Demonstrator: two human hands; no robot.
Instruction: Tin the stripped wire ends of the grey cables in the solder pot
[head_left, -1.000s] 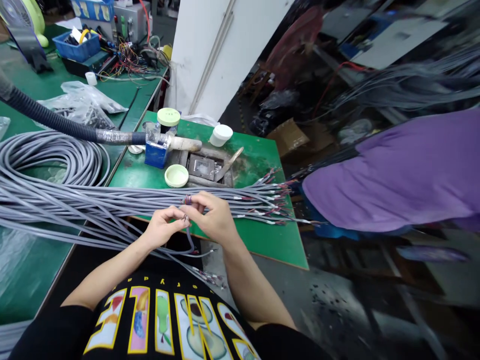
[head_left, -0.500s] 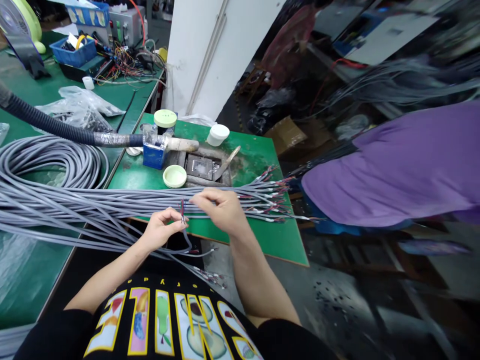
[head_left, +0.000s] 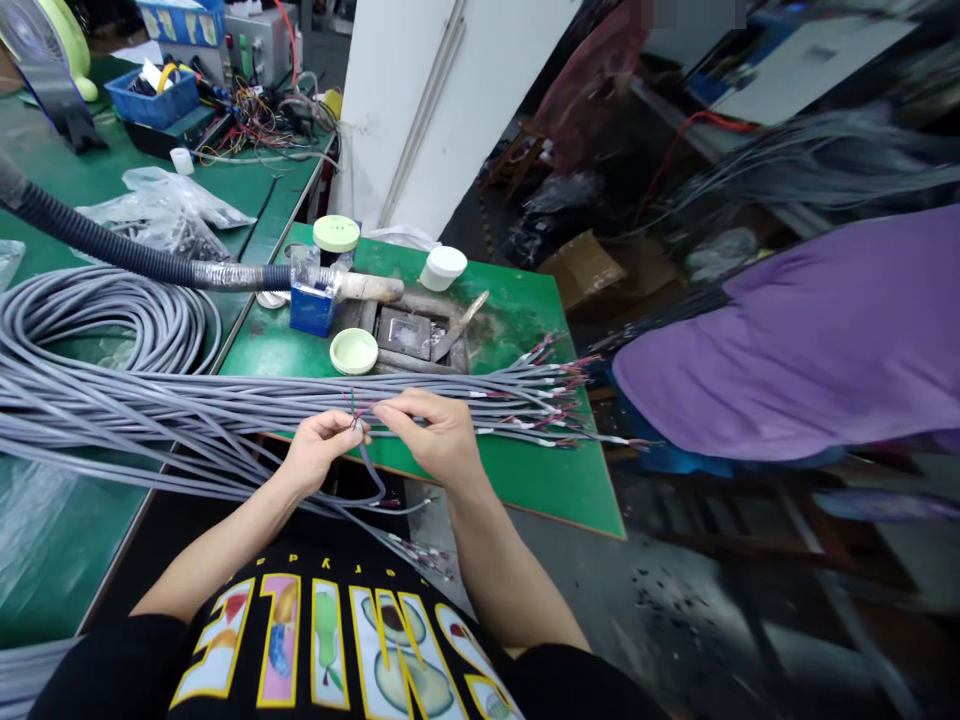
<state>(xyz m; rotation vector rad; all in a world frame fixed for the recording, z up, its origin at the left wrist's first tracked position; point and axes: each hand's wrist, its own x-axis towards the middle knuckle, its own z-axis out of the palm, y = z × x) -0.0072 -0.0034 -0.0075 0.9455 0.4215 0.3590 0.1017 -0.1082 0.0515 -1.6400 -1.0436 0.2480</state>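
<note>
1. While I watch through the head camera, my left hand [head_left: 319, 452] pinches the stripped end of one grey cable [head_left: 369, 470] between thumb and forefinger, closed tight on it, with the thin coloured wires [head_left: 354, 405] fanning up out of the pinch.
2. That cable hangs in a loop below the hands, over the dark gap at the near edge of the small green table [head_left: 525, 480], and runs back down towards my lap.
3. My right hand [head_left: 431, 432] has come back in since half a second ago: then it was lifted and a little apart from the left, now its fingertips meet the left hand's at the coloured wires, narrowed onto them. I cannot tell which single wire it grips.
4. A second ago both hands were bunched together with the wire ends curled over the right forefinger; now the wires stand free and spread.
5. The cable bundle [head_left: 225, 400] lies where it was, stretched across the table just behind the hands, its stripped ends [head_left: 547, 390] splayed to the right.
6. The pale green lid [head_left: 353, 351] and the blue box [head_left: 313, 305] sit unmoved beyond the bundle.
7. A person in a purple garment [head_left: 795, 340] is at the right, well apart from my hands.
</note>
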